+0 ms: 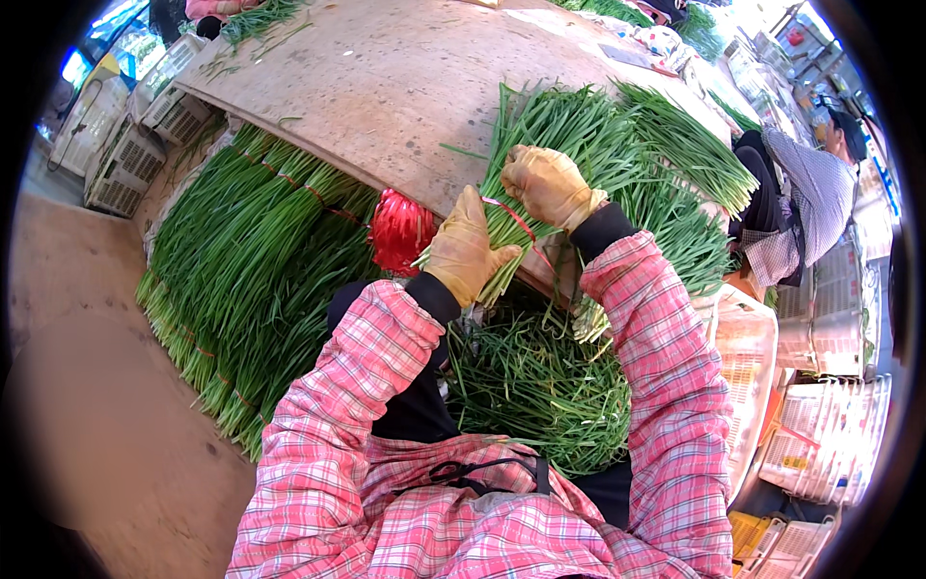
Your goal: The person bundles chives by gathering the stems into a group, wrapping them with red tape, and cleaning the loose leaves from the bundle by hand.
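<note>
Both my hands wear yellowish work gloves. My left hand point(463, 249) is closed round the pale stalk end of a bunch of chives point(506, 227) at the table's near edge. A thin red tie point(521, 224) crosses that bunch just right of my left fingers, its end hanging below. Over the leaves beyond the tie, my right hand point(548, 185) is curled into a fist; what its fingers hold is hidden. A larger heap of loose chives point(569, 125) spreads over the table beyond and right of it. Left of my left hand hangs a bundle of red ties point(401, 232).
Tied chive bunches point(251, 270) are stacked at left, beside the wooden table point(386, 87). Loose green trimmings point(540, 386) lie below my hands. White plastic crates point(825, 439) stand at right, more crates point(125, 164) at far left. Another person point(810, 193) sits at right.
</note>
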Available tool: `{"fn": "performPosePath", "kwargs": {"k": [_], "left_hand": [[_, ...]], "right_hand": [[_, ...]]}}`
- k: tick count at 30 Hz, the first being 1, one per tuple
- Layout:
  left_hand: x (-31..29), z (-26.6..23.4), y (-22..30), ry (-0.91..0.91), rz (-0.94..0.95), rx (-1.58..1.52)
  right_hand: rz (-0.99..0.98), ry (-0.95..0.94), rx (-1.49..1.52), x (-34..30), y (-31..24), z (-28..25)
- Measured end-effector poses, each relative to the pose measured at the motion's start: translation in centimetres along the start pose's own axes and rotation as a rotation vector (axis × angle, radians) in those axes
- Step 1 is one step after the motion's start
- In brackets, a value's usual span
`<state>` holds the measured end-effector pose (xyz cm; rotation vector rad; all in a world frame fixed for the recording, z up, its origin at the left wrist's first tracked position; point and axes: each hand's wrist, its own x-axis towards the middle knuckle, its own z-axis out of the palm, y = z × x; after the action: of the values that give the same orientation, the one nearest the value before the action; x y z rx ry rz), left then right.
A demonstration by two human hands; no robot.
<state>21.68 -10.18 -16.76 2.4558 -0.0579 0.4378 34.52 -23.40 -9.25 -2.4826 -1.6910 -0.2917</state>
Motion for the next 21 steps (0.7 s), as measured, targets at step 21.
{"fn": "performPosePath", "kwargs": {"k": [21], "left_hand": [[-0.4,0.0,0.2,-0.032,-0.062,0.016]], "right_hand": [[0.111,0.038,0.125,-0.9,-1.6,-1.5]]}}
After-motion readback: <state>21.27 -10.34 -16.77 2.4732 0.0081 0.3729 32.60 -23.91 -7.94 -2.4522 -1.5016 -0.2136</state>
